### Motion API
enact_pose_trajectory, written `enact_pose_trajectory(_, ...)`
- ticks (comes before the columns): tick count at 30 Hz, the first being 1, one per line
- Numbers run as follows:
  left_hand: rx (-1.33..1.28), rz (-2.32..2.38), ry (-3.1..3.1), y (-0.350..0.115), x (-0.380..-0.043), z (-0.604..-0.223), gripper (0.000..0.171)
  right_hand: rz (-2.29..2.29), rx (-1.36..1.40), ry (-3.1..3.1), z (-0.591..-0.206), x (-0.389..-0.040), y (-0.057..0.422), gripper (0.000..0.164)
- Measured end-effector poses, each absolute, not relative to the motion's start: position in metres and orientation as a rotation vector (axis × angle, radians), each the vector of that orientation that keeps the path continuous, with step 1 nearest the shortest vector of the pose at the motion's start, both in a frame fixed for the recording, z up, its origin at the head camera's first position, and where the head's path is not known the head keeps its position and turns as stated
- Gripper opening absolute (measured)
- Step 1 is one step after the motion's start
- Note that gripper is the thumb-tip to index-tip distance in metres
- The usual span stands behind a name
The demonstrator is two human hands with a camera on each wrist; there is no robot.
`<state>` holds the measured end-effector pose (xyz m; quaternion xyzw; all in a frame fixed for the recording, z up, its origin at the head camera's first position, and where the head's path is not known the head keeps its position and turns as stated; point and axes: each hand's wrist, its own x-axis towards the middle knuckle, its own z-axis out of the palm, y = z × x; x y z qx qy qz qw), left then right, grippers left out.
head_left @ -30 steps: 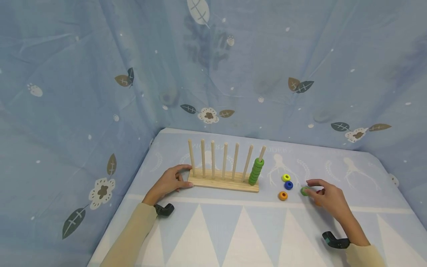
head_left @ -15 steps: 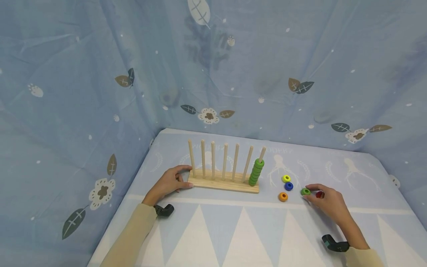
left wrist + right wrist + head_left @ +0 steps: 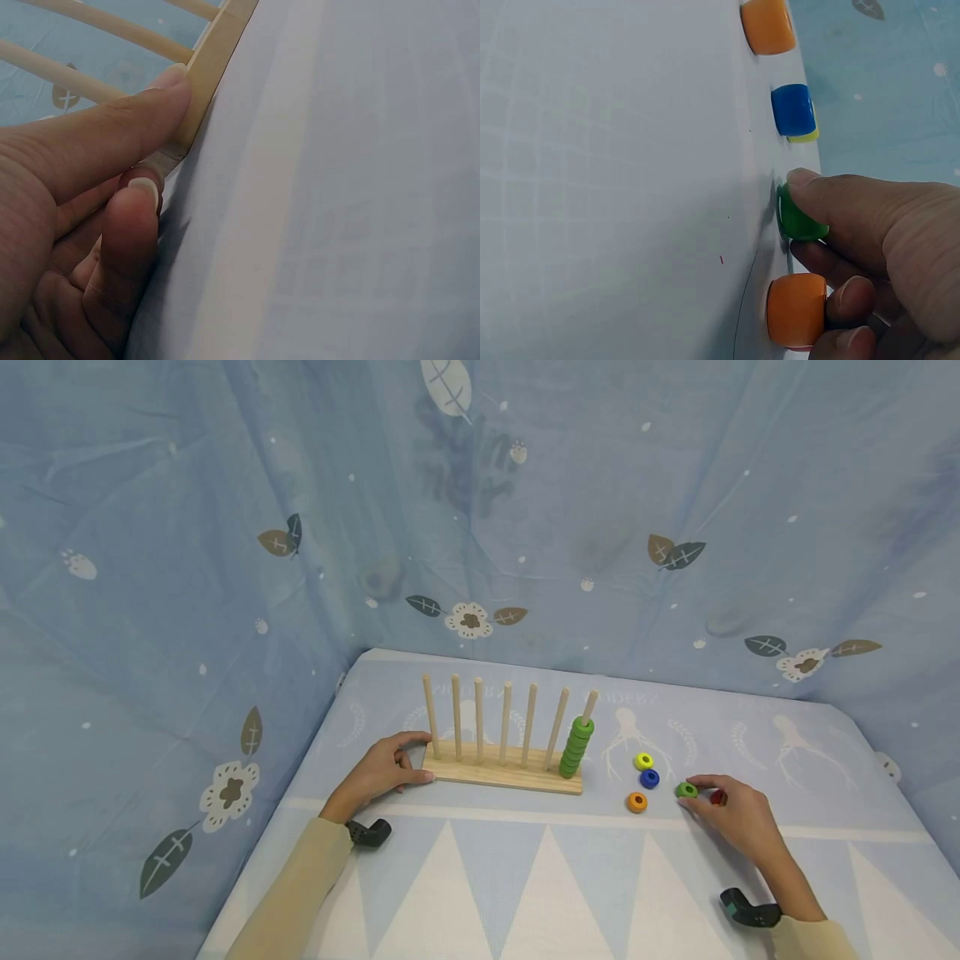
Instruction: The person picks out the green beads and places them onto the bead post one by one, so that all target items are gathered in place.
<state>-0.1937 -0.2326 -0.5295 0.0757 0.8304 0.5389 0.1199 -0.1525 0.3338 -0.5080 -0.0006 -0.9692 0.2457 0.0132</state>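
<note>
My left hand grips the left end of the wooden peg rack, thumb at its front edge; the left wrist view shows the thumb on the rack's base. Green beads are stacked on the rack's rightmost peg; the other pegs are bare. On the right, my right hand pinches a loose green bead between thumb and index finger, at the table surface. A red bead lies partly hidden under that hand. In the right wrist view an orange bead sits beside the curled fingers.
Between rack and right hand lie a yellow bead, a blue bead and another orange bead. A patterned cloth covers the table. Blue curtains hang behind and at the left.
My right hand has shifted slightly, its fingers coming round the green bead. The red bead under it shows more, while the orange one there is hidden from the head view. My left hand stays still.
</note>
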Motion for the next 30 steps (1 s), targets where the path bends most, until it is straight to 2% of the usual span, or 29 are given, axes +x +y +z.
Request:
enact_pose_trajectory(10, 0.214, 1.563, 2.435, -0.233, -0.192, -0.529, 0.072, 0.801, -0.053, -2.969, -0.509, -0.151, 0.332, 0.045)
enact_pose_trajectory(30, 0.187, 1.573, 2.433, -0.233, -0.196, -0.534, 0.071, 0.857, 0.002, -2.868, -0.490, -0.150, 0.328, 0.039)
